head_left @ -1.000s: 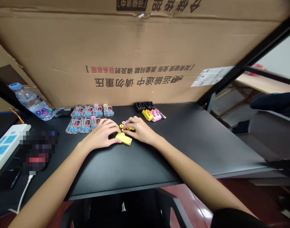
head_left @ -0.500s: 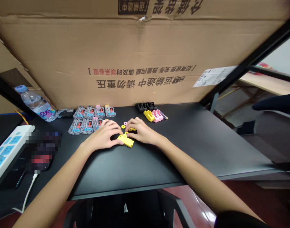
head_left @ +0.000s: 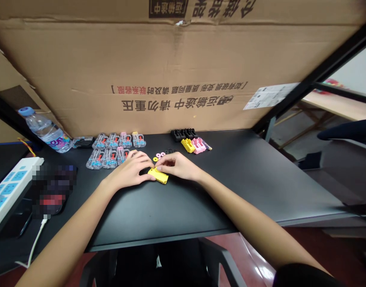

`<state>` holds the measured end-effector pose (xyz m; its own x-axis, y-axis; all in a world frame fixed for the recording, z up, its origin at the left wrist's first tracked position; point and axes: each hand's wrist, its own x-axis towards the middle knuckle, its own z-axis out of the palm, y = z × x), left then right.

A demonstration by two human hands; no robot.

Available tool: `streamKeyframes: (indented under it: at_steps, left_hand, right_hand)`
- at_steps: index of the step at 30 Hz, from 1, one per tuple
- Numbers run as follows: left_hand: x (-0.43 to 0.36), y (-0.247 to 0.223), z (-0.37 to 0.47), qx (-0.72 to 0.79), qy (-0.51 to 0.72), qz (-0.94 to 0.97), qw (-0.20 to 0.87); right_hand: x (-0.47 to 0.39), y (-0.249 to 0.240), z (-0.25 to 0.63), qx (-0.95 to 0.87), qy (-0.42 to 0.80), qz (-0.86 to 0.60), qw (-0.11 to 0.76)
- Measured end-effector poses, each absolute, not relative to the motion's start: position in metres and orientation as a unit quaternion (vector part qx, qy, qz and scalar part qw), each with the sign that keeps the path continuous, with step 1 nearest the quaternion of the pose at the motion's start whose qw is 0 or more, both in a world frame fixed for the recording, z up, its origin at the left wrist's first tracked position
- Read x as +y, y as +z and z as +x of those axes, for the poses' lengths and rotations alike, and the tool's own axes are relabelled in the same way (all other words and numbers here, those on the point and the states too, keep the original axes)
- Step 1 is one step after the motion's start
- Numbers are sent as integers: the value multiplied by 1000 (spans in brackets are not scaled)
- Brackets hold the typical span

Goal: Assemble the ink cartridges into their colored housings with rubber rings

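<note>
My left hand [head_left: 134, 169] grips the left end of a flat yellow plastic casing [head_left: 161, 177] between thumb and fingers, just above the black tabletop. On the casing's upper edge, my right hand [head_left: 181, 165] pinches a small yellow ring [head_left: 156, 169], mostly covered by its fingertips. Just beyond the fingers lie a loose yellow ring [head_left: 155, 159], several pink rings [head_left: 158, 156] and several black rings [head_left: 170, 151]. My right hand partly hides this group.
Clear plastic assemblies [head_left: 110, 158] stand in two rows at the left back. Black parts [head_left: 183, 134], yellow parts [head_left: 188, 145] and pink parts [head_left: 198, 146] sit at the back right. A water bottle [head_left: 46, 129], power strip [head_left: 13, 187] and phone [head_left: 58, 191] occupy the left. Cardboard [head_left: 171, 59] walls the back.
My right hand has drawn slightly forward and its fingers have closed together over the casing. More pink and black rings now show behind it. My left hand has barely moved.
</note>
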<state>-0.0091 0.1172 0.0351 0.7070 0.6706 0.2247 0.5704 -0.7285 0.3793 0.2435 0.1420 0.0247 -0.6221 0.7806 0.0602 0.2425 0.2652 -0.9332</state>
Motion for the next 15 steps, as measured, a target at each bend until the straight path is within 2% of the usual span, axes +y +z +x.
streamKeyframes:
  at_steps: [4, 9, 15]
  left_hand:
    - [119, 32, -10, 339, 181, 912, 145]
    - [120, 30, -10, 336, 182, 914, 134]
    - [119, 32, -9, 337, 188, 912, 138]
  right_hand:
    - [140, 22, 241, -750, 485, -356, 276]
    - [138, 21, 237, -730, 515, -362, 265]
    - [136, 16, 232, -673, 565, -379, 292]
